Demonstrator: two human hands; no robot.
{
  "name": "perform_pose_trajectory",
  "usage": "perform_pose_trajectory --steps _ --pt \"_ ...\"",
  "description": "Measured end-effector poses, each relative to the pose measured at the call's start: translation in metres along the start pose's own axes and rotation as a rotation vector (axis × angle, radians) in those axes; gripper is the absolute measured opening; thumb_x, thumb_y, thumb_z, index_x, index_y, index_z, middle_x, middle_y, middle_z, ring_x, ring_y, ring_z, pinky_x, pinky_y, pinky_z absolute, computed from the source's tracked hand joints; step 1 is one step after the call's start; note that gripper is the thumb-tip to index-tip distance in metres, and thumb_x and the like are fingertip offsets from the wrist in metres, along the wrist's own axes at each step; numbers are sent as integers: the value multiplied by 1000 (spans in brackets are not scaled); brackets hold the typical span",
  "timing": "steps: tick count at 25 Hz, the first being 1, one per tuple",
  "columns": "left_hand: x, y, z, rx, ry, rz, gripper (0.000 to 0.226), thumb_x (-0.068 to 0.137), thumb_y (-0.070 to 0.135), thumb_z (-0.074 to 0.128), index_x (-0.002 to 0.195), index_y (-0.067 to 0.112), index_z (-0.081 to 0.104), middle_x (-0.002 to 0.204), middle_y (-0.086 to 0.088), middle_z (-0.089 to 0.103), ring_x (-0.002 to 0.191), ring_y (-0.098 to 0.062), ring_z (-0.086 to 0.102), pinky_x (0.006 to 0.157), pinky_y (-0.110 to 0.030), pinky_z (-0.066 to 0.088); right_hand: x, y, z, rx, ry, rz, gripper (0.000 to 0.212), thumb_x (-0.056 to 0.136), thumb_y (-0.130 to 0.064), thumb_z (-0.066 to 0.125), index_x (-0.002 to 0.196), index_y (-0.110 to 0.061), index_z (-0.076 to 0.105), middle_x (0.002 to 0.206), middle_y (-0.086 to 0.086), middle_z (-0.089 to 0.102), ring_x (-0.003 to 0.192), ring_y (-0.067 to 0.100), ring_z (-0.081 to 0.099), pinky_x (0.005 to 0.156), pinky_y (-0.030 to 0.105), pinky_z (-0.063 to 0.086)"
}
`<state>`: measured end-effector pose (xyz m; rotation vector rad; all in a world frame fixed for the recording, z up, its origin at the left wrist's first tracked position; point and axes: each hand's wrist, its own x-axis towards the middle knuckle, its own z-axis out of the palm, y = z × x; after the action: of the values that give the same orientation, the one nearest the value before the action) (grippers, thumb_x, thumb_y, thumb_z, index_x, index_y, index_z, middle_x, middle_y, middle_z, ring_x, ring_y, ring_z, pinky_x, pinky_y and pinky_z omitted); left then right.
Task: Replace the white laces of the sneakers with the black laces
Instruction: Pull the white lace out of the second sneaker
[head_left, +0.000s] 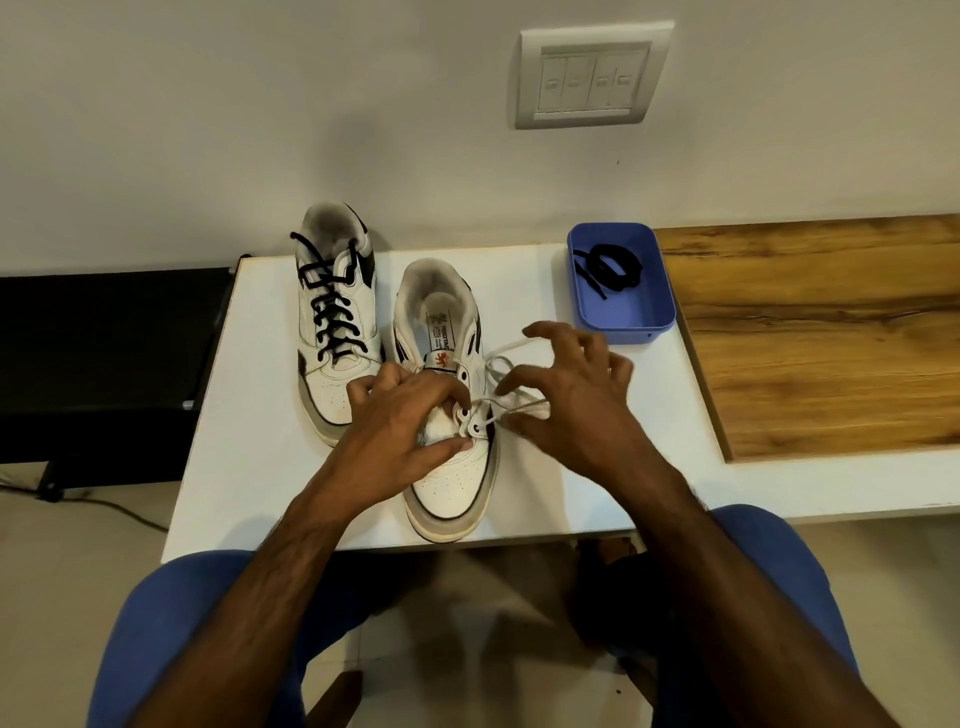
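Observation:
Two white sneakers stand on the white table. The left sneaker is laced with a black lace. The right sneaker has most eyelets bare, with a white lace still running through the lowest eyelets and trailing to the right. My left hand grips the right sneaker over its tongue and eyelets, thumb on the toe side. My right hand is beside the shoe, fingers curled, pinching the white lace. A second black lace lies coiled in a blue tray.
The blue tray stands at the table's back right, next to a wooden counter. A switch plate is on the wall behind. A dark surface lies left of the table. My knees in blue are under the front edge.

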<state>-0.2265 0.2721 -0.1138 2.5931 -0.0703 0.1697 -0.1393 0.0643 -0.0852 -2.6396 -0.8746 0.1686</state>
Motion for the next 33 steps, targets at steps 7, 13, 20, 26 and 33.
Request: perform_pose_trajectory --steps 7,13,20,26,33 --pt "1 6 -2 -10 -18 -71 67 75 47 83 127 45 39 107 27 54 106 -6 38 87 -31 17 4 -2 8 141 -52 -93 6 83 -38 78 86 -37 74 136 -15 45 137 17 28 107 47 17" --pt "1 4 -2 46 -39 -45 66 76 49 80 131 47 44 106 28 58 103 -4 37 86 -34 20 -1 46 -38 798 47 95 5 89 -18 74 86 -18 70 105 -6 60 108 12 58 94 33 40" --pt "2 5 0 72 -22 -66 55 76 50 79 124 43 52 107 26 57 103 -2 34 81 -33 17 2 11 -7 442 -221 11 35 84 -53 74 107 -28 66 98 -12 69 91 6 64 81 30 55" --pt "2 4 -1 76 -31 -75 54 76 52 78 122 44 52 106 26 57 105 -4 36 84 -32 17 11 -9 17 311 -192 -102 9 90 -24 73 99 -20 74 97 -4 73 89 11 66 83 39 57" --pt "3 4 -2 58 -32 -72 54 74 51 79 121 45 52 102 27 59 107 -1 36 88 -33 18 -1 31 -32 990 -169 -57 9 95 -6 63 93 2 64 83 7 68 78 22 65 77 32 54"
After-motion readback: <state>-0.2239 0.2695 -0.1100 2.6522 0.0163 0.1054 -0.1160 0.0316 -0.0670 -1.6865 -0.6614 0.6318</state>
